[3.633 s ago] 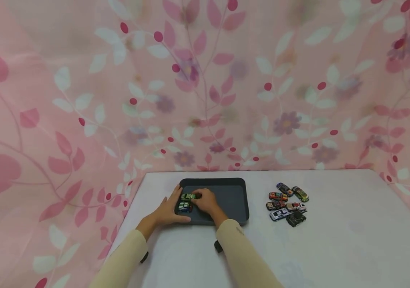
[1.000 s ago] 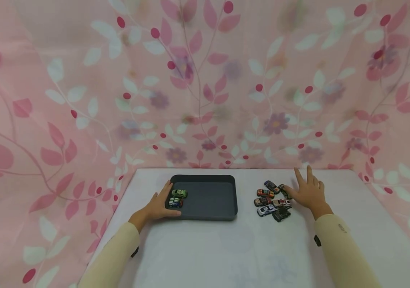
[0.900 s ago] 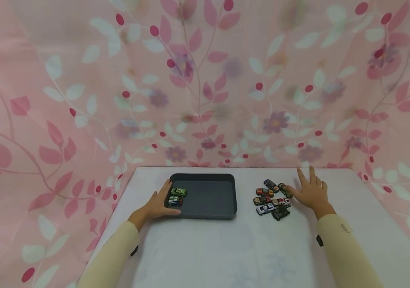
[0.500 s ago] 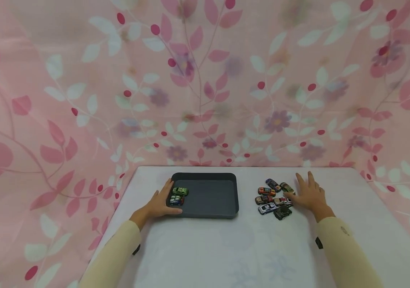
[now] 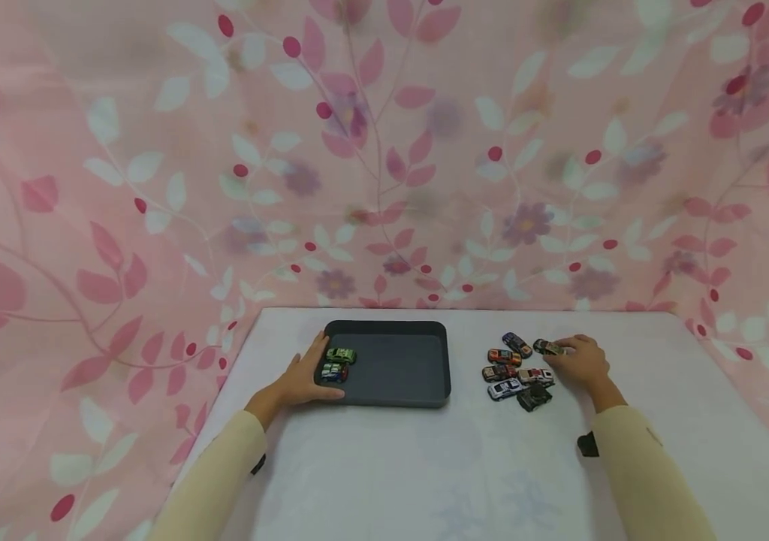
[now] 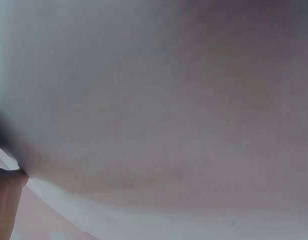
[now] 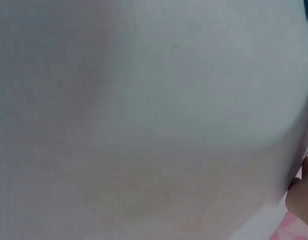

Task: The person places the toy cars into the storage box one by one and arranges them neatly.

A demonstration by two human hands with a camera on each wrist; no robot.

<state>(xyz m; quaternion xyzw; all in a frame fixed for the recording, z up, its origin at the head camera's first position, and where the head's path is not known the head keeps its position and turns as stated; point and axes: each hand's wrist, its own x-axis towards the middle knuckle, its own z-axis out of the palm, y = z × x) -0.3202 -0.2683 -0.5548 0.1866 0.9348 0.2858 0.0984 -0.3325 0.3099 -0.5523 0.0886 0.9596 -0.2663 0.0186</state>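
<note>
My left hand (image 5: 295, 382) rests at the left end of a dark grey tray (image 5: 411, 372), fingers along its side and thumb by the front rim. Inside the tray, a green toy car (image 5: 341, 355) and a blue-and-white toy car (image 5: 334, 373) sit near that hand. On the right, my right hand (image 5: 583, 364) pinches a dark green toy car (image 5: 547, 346) at the back of a loose group. Only part of the left hand (image 6: 6, 205) shows in the left wrist view. In the right wrist view, the right hand (image 7: 301, 197) appears at the corner, its car hidden.
Beside the right hand lie an orange car (image 5: 504, 358), a dark blue car (image 5: 517, 345), a brownish-red car (image 5: 499, 373), a white-and-red car (image 5: 536, 376), a silver-white car (image 5: 505, 388) and a black vehicle (image 5: 535, 397). A pink floral cloth (image 5: 384, 188) hangs behind the white table (image 5: 398, 466).
My right hand let go of the green car in the tray and moved right to the group. Its raised fingers came down and took hold of the dark green car. The left hand stayed at the tray.
</note>
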